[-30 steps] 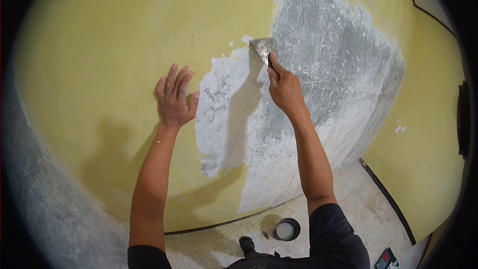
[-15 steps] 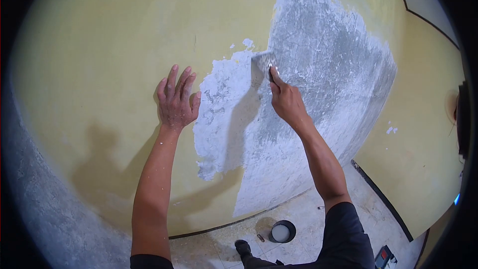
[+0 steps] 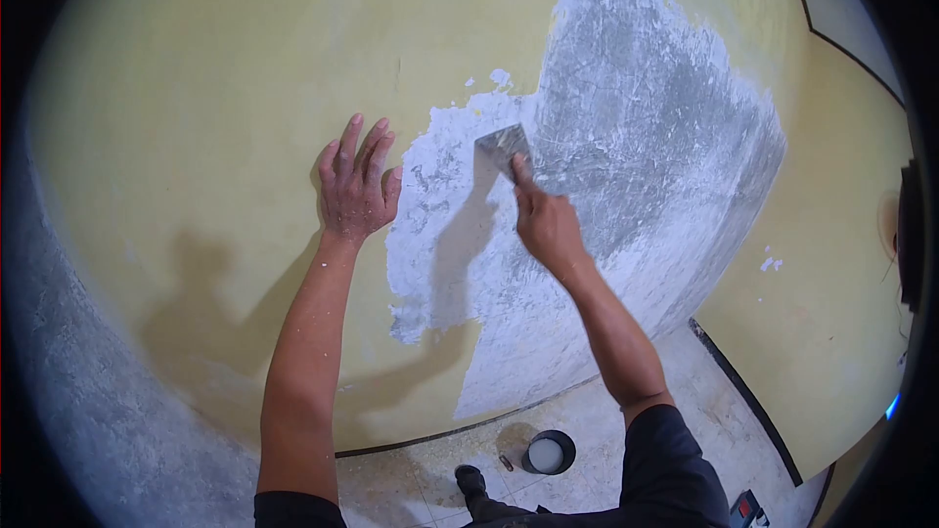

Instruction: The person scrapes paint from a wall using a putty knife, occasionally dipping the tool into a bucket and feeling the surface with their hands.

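Note:
My right hand is closed round a putty knife, index finger stretched along it. The wide blade is over the white part of a bare patch on the yellow wall. To the left, my left hand lies against the yellow paint with its fingers spread, holding nothing. Its thumb is beside the ragged left edge of the patch. White specks dot both the hand and forearm.
Below on the tiled floor stands a black bucket with pale liquid, a small brown object beside it. My shoe is near. A dark and red object lies lower right. Another yellow wall section stands right.
My right hand has moved the putty knife down and to the left, off the grey area's edge, and the blade is turned. My left hand stays on the wall; the view has shifted slightly.

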